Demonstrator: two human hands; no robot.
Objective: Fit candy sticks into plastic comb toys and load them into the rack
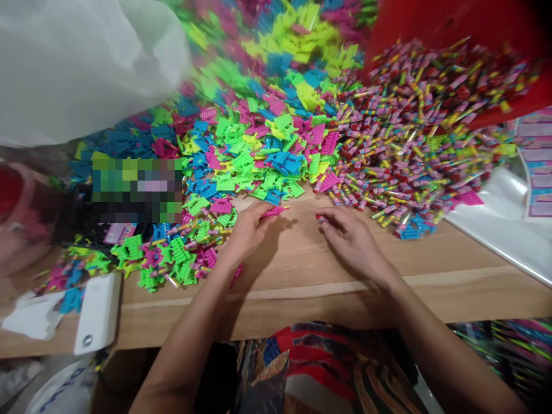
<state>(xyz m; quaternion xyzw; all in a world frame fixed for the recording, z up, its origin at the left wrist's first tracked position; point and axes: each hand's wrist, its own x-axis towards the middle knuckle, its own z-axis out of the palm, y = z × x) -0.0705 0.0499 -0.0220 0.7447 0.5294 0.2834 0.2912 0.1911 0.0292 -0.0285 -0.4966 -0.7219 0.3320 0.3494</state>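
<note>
- Your left hand (252, 231) pinched a pink plastic piece (275, 211) between thumb and fingers; the piece stuck out past the fingertips, toward the right.
- Your right hand (354, 240) was curled with thumb and fingers together, around what looked like a small tube (319, 218); its red end poked out on the left, and the rest was hidden.
- The two held items faced each other, apart, over the bare wooden table (297, 256).
- Just beyond your left fingertips lay the near edge of the heap of coloured plastic pieces (254, 146).
- Beyond your right hand, on the far right, spread the heap of wrapped tubes (401, 144).
- Another pink piece (236, 275) lay just beside your left forearm, partly covered by it.
</note>
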